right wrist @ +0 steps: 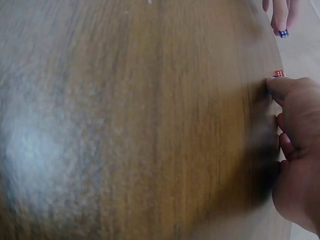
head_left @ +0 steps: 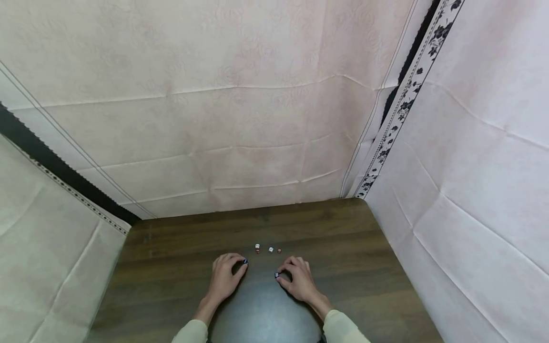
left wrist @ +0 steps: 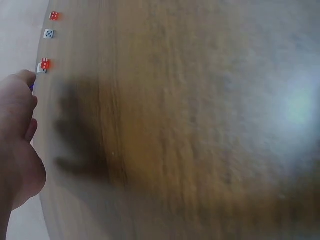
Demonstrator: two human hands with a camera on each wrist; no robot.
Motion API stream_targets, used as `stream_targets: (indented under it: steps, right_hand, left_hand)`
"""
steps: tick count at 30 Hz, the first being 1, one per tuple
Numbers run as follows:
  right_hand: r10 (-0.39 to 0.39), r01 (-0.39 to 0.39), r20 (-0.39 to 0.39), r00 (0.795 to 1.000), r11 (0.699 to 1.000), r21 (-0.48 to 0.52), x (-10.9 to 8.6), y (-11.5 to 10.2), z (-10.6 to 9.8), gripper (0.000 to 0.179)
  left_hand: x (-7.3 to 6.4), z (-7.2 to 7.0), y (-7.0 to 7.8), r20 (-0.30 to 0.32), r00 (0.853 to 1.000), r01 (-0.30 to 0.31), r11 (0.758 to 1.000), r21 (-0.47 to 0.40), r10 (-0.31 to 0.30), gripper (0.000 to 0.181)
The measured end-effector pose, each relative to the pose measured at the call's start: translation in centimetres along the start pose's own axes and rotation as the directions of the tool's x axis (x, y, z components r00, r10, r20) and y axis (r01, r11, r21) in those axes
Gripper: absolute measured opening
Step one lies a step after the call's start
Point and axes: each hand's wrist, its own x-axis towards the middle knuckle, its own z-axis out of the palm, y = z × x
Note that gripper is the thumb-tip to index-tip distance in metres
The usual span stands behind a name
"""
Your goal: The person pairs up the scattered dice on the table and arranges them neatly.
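My left hand (head_left: 224, 278) pinches a small blue die (head_left: 246, 261) between thumb and fingertip. The same blue die (right wrist: 283, 34) shows at the fingertips at the top of the right wrist view. A second blue die (head_left: 277, 275) is pinched by my right hand (head_left: 301, 282), a little nearer to me. Just beyond both hands, a white die (head_left: 257, 246) and a red die (head_left: 258, 251) overlap. To their right are another white die (head_left: 271, 249) and another red die (head_left: 279, 250), apart from each other.
Brown wood-grain table (head_left: 163, 276) lies under both hands, with a bright glare patch nearest me. Pale patterned cloth (head_left: 257, 143) hangs along the far edge, and more cloth (head_left: 472, 190) borders the right side.
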Motion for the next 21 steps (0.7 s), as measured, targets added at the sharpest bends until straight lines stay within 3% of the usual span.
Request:
stream_targets:
  steps: [4, 14, 21]
  right_hand:
    - [0.000, 0.000, 0.000, 1.000, 1.000, 0.006, 0.0, 0.2, 0.1, 0.014]
    - [-0.021, 0.021, -0.019, 1.000, 1.000, -0.008, 0.0, 0.3, 0.2, 0.015]
    - [-0.036, 0.036, -0.026, 0.999, 0.999, -0.015, 0.0, 0.5, 0.4, 0.015]
  left_hand:
    - [-0.7, 0.0, 0.4, 0.002, 1.000, -0.030, 0.999, 0.010, 0.030, 0.016]
    - [-2.2, 1.1, 2.4, 0.043, 0.999, -0.025, 1.000, 0.014, 0.024, 0.017]
    - [-2.9, 2.4, 3.6, 0.063, 0.998, 0.018, 1.000, 0.009, -0.018, 0.015]
